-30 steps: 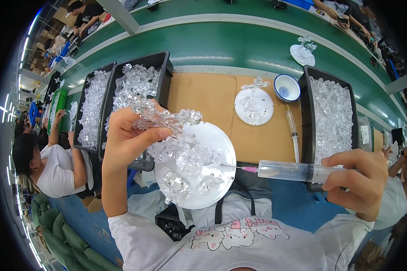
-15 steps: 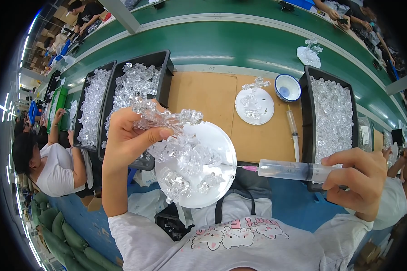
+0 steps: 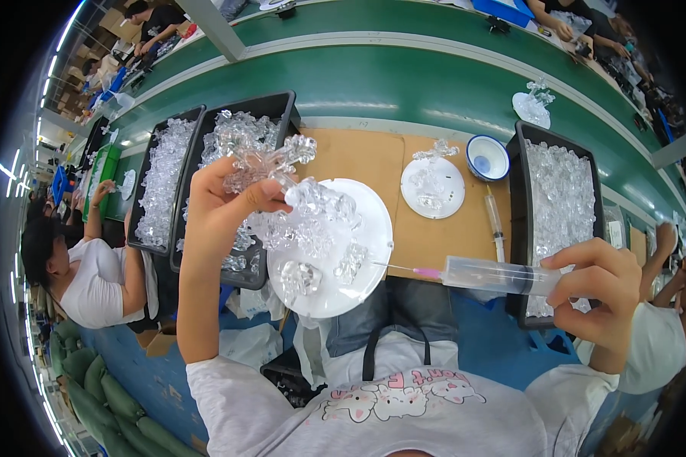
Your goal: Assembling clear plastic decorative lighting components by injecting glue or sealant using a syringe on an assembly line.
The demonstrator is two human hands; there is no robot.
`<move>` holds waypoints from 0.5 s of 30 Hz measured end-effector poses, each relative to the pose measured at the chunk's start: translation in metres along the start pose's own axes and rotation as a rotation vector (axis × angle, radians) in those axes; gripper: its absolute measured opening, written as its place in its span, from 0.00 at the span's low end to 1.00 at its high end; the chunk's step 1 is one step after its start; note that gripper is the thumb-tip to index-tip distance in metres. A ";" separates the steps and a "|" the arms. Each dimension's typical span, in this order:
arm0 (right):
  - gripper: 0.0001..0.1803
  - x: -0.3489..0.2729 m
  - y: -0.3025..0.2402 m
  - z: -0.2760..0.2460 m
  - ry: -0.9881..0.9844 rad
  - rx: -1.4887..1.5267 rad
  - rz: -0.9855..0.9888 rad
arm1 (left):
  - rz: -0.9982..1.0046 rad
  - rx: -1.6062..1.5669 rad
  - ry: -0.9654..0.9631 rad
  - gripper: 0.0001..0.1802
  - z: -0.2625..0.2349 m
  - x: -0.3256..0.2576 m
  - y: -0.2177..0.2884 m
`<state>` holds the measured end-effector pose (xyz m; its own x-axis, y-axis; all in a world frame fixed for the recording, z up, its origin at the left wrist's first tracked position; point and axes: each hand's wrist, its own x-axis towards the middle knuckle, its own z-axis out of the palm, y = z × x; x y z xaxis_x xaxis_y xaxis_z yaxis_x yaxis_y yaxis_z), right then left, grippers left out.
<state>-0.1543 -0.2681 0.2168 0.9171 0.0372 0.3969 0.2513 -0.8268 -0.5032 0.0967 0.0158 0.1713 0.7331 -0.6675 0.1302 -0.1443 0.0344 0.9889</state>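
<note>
Between eight and nine o'clock from the middle of your view, a co-worker (image 3: 95,286) in a white top sits beside you, with a green crate (image 3: 110,174) just past nine. Next, between nine and ten, stand two black bins, the outer bin (image 3: 149,247) and the inner bin (image 3: 289,114), both heaped with clear plastic parts (image 3: 168,179). In front of them, at half past nine, your left grip (image 3: 225,199) is closed, thumb and fingers pinching a clear faceted piece (image 3: 263,164). Below it, at the centre, you have a large white disc (image 3: 373,221) tilted toward you, with more clear pieces (image 3: 299,278) over its face. Its right edge sits behind the tip of a thin needle (image 3: 400,267); whether they touch, you cannot tell. Toward two o'clock, a smaller white disc (image 3: 453,183) lies on the brown board (image 3: 358,164) on your green desk (image 3: 404,84). The needle's pink hub leads into a large syringe (image 3: 472,274) past three. A blue-rimmed bowl (image 3: 498,156) stands at two, a second syringe (image 3: 496,228) just below it. At three is a third black bin (image 3: 516,190), also full. Before its near end, your right grip (image 3: 598,286) is wrapped around the large syringe's rear.
</note>
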 end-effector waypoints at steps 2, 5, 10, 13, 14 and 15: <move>0.12 0.001 0.000 0.001 0.003 0.003 -0.015 | -0.032 -0.004 0.026 0.08 0.001 0.002 0.000; 0.12 0.005 -0.002 0.000 -0.022 -0.002 -0.035 | -0.027 -0.025 0.020 0.08 0.002 0.004 0.000; 0.12 0.012 -0.005 0.004 -0.085 -0.038 -0.048 | -0.020 -0.025 0.000 0.08 0.003 0.003 0.001; 0.13 0.016 -0.007 0.003 -0.090 -0.065 -0.070 | 0.007 -0.010 -0.019 0.08 0.002 0.003 0.001; 0.13 0.017 -0.009 0.000 -0.100 -0.092 -0.076 | 0.019 -0.012 -0.032 0.08 0.003 0.004 0.002; 0.13 0.017 -0.011 -0.002 -0.110 -0.120 -0.082 | 0.021 -0.017 -0.037 0.08 0.004 0.005 0.002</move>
<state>-0.1419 -0.2592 0.2311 0.9250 0.1628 0.3434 0.2939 -0.8792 -0.3751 0.0980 0.0095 0.1742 0.7049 -0.6936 0.1486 -0.1480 0.0610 0.9871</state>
